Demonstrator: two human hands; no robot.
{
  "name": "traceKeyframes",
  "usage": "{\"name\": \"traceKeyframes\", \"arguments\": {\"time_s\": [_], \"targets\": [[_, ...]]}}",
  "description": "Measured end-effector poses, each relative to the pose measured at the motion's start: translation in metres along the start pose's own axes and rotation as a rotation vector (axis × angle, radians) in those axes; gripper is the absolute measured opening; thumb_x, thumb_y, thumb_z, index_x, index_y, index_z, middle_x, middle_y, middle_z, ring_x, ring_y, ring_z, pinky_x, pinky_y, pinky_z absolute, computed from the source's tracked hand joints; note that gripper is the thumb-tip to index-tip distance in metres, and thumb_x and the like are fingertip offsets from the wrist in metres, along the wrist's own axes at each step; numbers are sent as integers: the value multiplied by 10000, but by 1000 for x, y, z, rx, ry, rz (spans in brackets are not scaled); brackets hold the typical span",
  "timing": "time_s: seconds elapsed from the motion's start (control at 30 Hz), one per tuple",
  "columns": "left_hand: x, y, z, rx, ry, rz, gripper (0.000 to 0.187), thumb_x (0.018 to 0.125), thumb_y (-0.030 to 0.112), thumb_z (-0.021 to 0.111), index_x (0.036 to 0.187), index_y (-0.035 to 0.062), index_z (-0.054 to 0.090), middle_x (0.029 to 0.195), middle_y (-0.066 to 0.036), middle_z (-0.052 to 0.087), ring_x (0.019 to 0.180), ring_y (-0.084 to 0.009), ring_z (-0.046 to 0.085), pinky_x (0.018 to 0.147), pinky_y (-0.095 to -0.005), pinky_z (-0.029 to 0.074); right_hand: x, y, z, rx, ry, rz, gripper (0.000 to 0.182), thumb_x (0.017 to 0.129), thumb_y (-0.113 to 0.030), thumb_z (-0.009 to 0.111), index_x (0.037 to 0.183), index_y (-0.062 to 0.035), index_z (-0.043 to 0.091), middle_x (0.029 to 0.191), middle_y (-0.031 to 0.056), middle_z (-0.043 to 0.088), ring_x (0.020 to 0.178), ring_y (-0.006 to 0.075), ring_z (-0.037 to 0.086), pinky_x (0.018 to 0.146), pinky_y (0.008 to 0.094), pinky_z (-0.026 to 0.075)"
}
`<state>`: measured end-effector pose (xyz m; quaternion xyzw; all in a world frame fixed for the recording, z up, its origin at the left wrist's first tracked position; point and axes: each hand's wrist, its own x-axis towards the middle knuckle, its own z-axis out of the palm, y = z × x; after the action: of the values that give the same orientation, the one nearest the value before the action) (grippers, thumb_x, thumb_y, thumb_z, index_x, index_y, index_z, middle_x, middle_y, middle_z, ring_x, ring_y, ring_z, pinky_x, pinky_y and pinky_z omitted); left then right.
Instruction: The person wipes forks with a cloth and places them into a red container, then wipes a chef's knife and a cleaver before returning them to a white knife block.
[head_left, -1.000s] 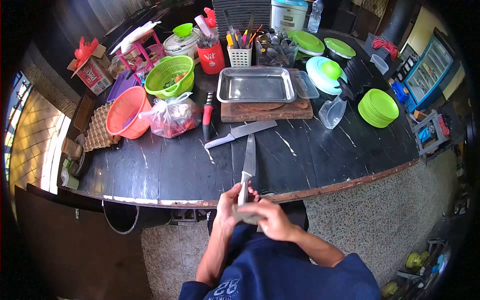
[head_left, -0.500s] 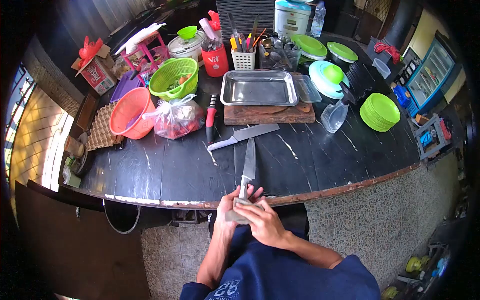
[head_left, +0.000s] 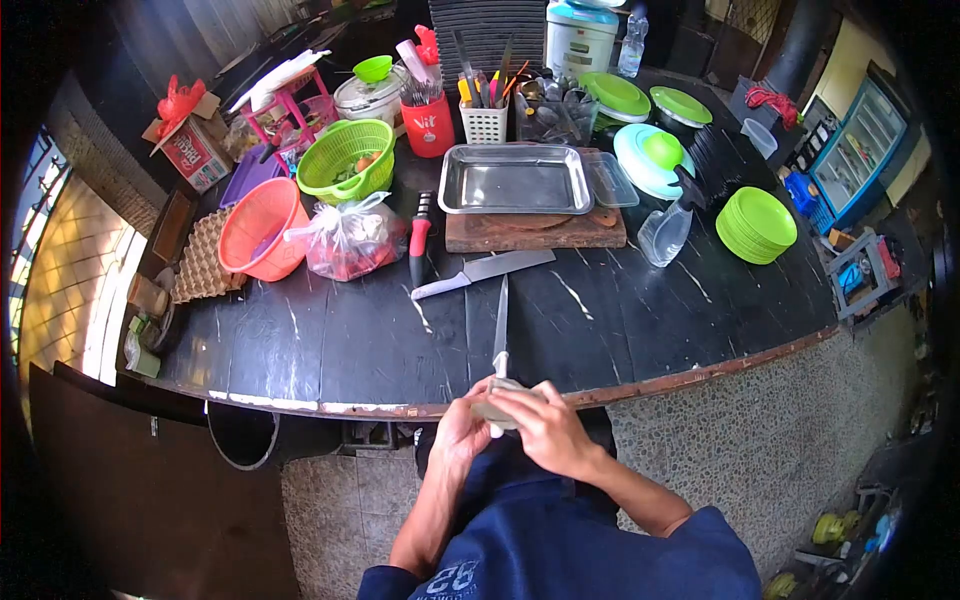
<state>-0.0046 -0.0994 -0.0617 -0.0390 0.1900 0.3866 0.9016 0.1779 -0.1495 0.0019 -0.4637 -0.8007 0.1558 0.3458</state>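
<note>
A kitchen knife (head_left: pixel 501 325) with a white handle points away from me, its blade over the front of the black table. My left hand (head_left: pixel 462 428) is closed round its handle. Folded over that handle is a greyish cloth (head_left: pixel 492 411), pressed there by the closed fingers of my right hand (head_left: pixel 550 432). The cloth and fingers hide most of the handle. Beyond the blade tip, a broad knife (head_left: pixel 508 266) with a pale handle lies on the table. A red-and-black knife sharpener (head_left: pixel 420 240) lies to its left.
A steel tray (head_left: pixel 515 180) rests on a wooden board (head_left: pixel 540 234). To the left are a bag of red produce (head_left: pixel 350 240), an orange basket (head_left: pixel 262 228) and a green basket (head_left: pixel 347 160). A spray bottle (head_left: pixel 664 235) and stacked green plates (head_left: pixel 756 226) stand right.
The knife has rolled in my hands, so its blade looks narrower. My right hand and the cloth have shifted up the handle and slightly right.
</note>
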Motion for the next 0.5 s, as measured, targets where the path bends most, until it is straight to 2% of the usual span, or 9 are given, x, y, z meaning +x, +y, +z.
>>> {"name": "traceKeyframes", "arguments": {"time_s": [0.03,0.17,0.27,0.33,0.37,0.4,0.47,0.5], "targets": [[0,-2,7,68,179,58,332,1043,29,460,1367,-32,495,1235,-225,640,1104,-324,673,1001,-446,573,-4,-4,7,-33,18,-17,495,801,46,650,1290,-23,679,1267,117,690,974,306,616,897,387,516],[-1,0,-7,-30,100,13,335,1040,24,497,1373,-18,490,1195,-226,652,1072,-334,680,967,-444,587,-9,-13,7,-71,-21,19,476,796,29,663,1267,-29,688,1256,107,695,960,301,613,894,386,516],[3,4,-10,-70,143,-30,341,1042,30,521,1380,-3,486,1138,-215,664,1040,-332,683,921,-468,603,-14,-18,3,81,-27,60,486,782,45,662,1254,-62,697,1243,88,703,947,303,615,885,388,519],[6,9,-10,-121,152,-68,332,1032,31,555,1361,23,510,1062,-199,669,983,-331,685,879,-503,615,-17,-22,2,350,-116,93,599,696,129,616,1239,-107,707,1260,73,707,951,315,624,876,409,520],[4,8,-2,-101,217,-57,317,1031,45,566,1346,33,528,1048,-183,669,966,-320,675,852,-484,608,-14,-17,-1,395,-120,82,618,693,145,597,1243,-113,707,1194,87,726,935,318,618,874,408,518],[0,7,7,-82,282,-44,303,1030,58,577,1331,44,546,1035,-168,669,949,-310,665,824,-466,601,-10,-12,-7,477,-152,146,591,706,145,590,1238,-86,706,1163,115,732,937,334,624,870,413,518],[-4,6,14,-42,304,-34,270,1031,80,587,1299,51,573,1021,-148,670,929,-300,651,792,-439,580,8,-4,-22,395,-2,148,534,772,134,615,1263,-60,691,1169,135,734,936,330,646,860,413,525],[-5,5,15,-1,325,-27,240,1031,101,596,1267,58,601,1007,-129,670,908,-291,638,760,-411,559,9,9,-15,309,65,202,490,783,122,630,1250,-15,682,1186,159,727,945,343,644,866,419,520]]}}
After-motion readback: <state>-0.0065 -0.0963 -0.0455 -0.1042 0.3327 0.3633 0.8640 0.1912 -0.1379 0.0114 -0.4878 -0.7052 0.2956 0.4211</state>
